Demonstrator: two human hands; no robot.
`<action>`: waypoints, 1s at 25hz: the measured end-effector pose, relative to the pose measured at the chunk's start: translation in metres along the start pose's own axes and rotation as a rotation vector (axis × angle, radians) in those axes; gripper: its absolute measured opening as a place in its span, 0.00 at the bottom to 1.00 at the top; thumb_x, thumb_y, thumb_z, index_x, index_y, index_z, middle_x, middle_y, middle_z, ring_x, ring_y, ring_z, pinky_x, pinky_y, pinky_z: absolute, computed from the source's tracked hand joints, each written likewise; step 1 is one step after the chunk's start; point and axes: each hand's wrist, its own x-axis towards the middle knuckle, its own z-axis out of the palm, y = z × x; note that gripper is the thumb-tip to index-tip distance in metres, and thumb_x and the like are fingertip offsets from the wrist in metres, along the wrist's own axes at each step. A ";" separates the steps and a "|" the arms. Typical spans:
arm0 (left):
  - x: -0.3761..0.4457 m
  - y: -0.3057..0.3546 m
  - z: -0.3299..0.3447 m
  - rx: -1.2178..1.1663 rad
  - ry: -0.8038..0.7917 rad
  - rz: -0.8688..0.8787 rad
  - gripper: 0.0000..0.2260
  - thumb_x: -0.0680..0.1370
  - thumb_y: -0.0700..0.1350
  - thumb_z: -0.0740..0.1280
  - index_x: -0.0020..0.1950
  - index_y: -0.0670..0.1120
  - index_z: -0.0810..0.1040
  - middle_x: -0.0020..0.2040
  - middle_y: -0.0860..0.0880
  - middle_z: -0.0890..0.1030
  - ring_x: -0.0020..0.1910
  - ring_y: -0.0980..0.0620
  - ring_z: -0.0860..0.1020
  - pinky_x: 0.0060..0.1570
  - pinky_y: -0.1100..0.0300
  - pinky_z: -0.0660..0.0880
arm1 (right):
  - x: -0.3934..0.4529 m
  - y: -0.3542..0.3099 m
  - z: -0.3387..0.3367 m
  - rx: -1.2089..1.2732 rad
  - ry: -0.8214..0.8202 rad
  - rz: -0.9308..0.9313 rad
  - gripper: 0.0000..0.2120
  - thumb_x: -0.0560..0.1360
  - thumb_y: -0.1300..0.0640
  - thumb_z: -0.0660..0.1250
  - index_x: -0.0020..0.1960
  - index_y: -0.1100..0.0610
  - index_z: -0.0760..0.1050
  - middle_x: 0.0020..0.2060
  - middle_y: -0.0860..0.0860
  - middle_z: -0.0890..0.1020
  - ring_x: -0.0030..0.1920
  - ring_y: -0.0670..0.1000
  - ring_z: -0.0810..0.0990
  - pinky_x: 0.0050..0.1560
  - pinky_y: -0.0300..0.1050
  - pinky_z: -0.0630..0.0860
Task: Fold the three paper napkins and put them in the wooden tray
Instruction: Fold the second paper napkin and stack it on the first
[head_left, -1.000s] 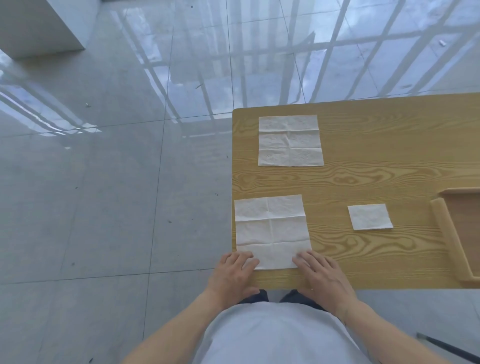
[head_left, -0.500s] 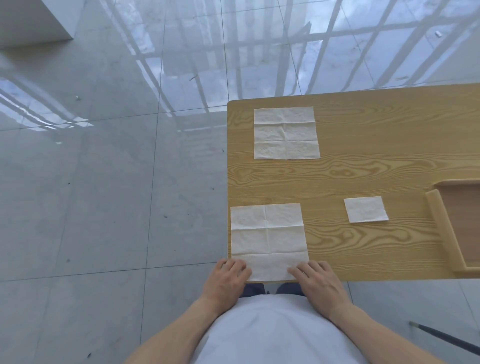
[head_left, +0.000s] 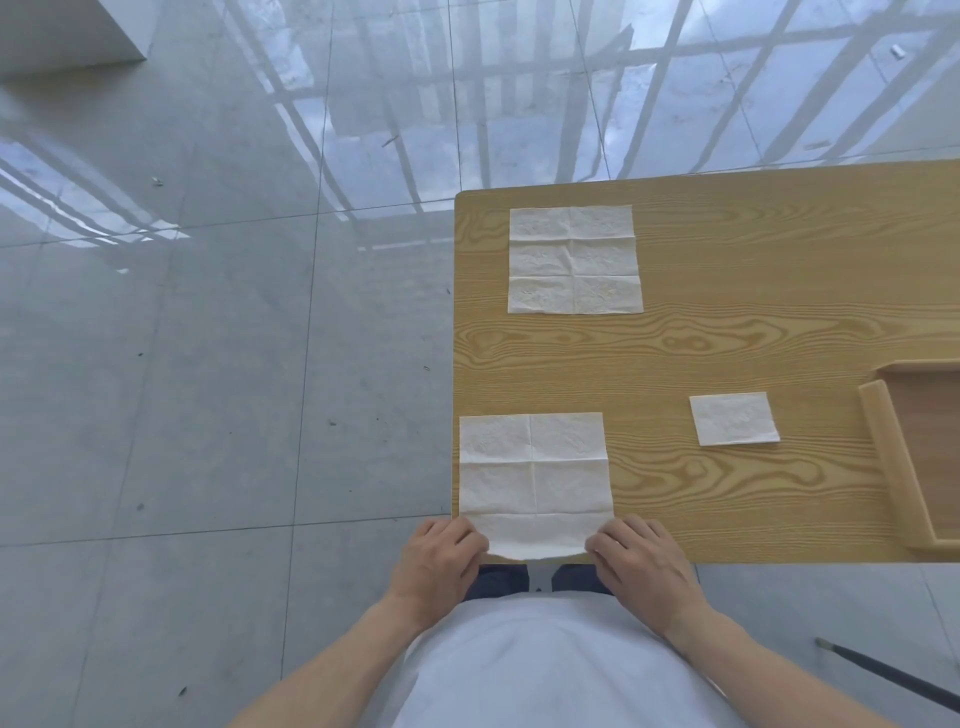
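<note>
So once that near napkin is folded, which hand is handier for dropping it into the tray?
Probably the right hand. The wooden tray lies at the table's right side, and the right hand pinches the near napkin on that side. The left hand holds the opposite corner and would have to cross over.

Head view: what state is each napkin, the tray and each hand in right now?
Near napkin: unfolded, near edge lifted off the table.
Far napkin: unfolded, lying flat.
Small napkin: folded, on the table beside the tray.
Wooden tray: only partly in view; no napkin in the visible part.
Left hand: pinching the near napkin's left corner.
Right hand: pinching its right corner.
</note>
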 end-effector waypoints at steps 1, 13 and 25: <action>0.002 0.001 -0.003 -0.029 0.008 -0.031 0.07 0.72 0.38 0.73 0.41 0.48 0.77 0.40 0.53 0.79 0.36 0.51 0.75 0.39 0.60 0.74 | 0.002 0.001 -0.004 0.017 0.012 0.015 0.07 0.69 0.60 0.73 0.40 0.51 0.76 0.36 0.45 0.78 0.37 0.51 0.76 0.36 0.44 0.73; 0.046 0.001 -0.029 -0.255 0.104 -0.321 0.06 0.73 0.35 0.73 0.44 0.46 0.83 0.40 0.53 0.82 0.39 0.52 0.79 0.39 0.57 0.76 | 0.057 0.015 -0.039 0.106 0.038 0.139 0.09 0.69 0.61 0.75 0.45 0.51 0.81 0.37 0.43 0.83 0.40 0.49 0.79 0.41 0.44 0.74; 0.077 -0.013 -0.026 -0.301 0.066 -0.519 0.05 0.76 0.40 0.68 0.50 0.48 0.81 0.45 0.54 0.81 0.45 0.56 0.78 0.47 0.56 0.76 | 0.090 0.031 -0.031 0.186 -0.107 0.379 0.07 0.78 0.55 0.64 0.53 0.48 0.79 0.46 0.41 0.82 0.52 0.48 0.75 0.52 0.45 0.69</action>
